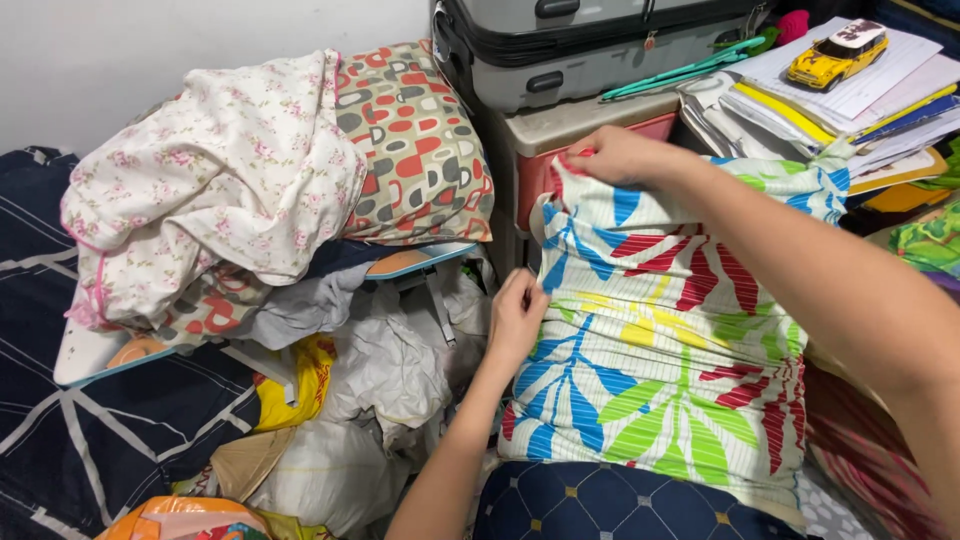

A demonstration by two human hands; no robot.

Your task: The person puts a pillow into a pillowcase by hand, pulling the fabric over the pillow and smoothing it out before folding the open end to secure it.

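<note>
While the leaf-print cloth (pixel 665 340) lies spread at centre right of the head view, left hand (pixel 517 320) pinches its left edge, fingers closed on the fabric. Right hand (pixel 622 155) grips the top edge at upper centre, fingers clenched on cloth. Floral sheet (pixel 215 170) and patterned pillow (pixel 415 140) piled upper left. Grey suitcase (pixel 590 50) top centre; yellow toy car (pixel 837 52) on papers (pixel 880 95), upper right.

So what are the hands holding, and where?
Both hold the colourful leaf-print cloth. The right hand pinches its top edge, near the left corner. The left hand grips its left side edge, about halfway down.
</note>
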